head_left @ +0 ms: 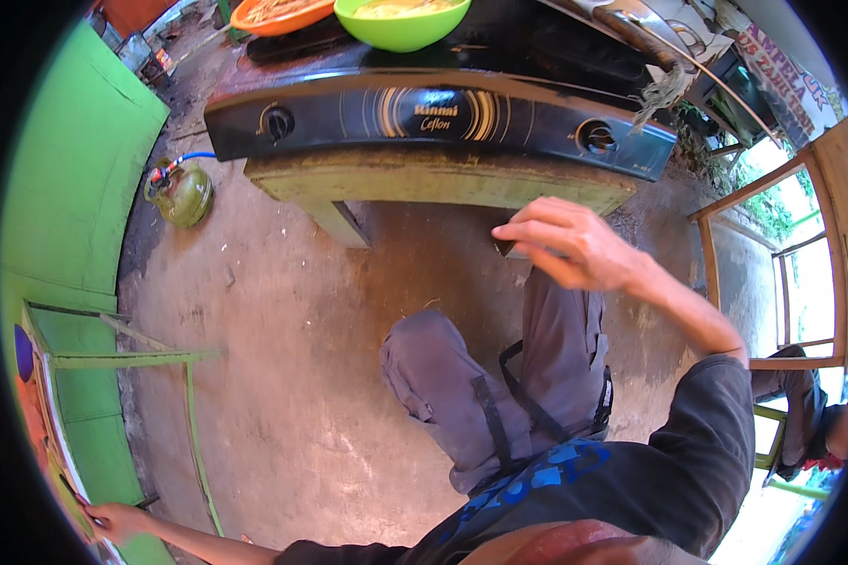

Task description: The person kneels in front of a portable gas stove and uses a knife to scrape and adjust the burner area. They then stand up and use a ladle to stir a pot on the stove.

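Observation:
My right hand (546, 245) is raised just below the front edge of the wooden stand (424, 179), with its fingers loosely bent and slightly apart. Above it is a black gas stove (339, 118) with two knobs, carrying a green bowl (400, 28) of pale yellow food and an orange plate (273, 17) of food. My left hand (108, 523) reaches out to the lower left, its fingers closed on a thin dark utensil (73, 494) at a cluttered surface along the image's rim; the utensil's type is unclear.
A green gas cylinder (181, 198) with a blue hose stands left of the stove, by a green wall (66, 169). A green metal frame (137, 358) stands at left. At right are a wooden-framed structure (820, 235) and another person's leg (791, 395). Concrete floor (264, 395) surrounds my legs.

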A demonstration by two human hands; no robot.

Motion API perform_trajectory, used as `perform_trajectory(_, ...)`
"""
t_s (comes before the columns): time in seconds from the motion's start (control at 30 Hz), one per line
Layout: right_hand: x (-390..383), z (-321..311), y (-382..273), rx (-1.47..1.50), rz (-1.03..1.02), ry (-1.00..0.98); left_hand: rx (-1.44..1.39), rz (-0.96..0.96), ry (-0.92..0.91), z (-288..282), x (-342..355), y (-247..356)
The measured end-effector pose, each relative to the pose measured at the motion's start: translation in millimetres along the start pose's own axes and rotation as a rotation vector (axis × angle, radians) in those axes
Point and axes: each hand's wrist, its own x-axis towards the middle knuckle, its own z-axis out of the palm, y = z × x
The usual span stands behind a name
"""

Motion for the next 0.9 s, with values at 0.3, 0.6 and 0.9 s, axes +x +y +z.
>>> perform_trajectory(0.3, 41, 55, -59, 0.445, -0.087, 0.249, -1.118, -0.425, -0.629, -15, -143, 583)
perform_trajectory(0.6, -36, 21, -26, 0.381, 0.007, 0.503, -1.727, -0.360, -0.894, -61, -125, 707)
perform_trajectory(0.9, -128, -19, 9, 0.007, 0.110, 0.841, -1.665, -0.470, -0.771, 0, -146, 777)
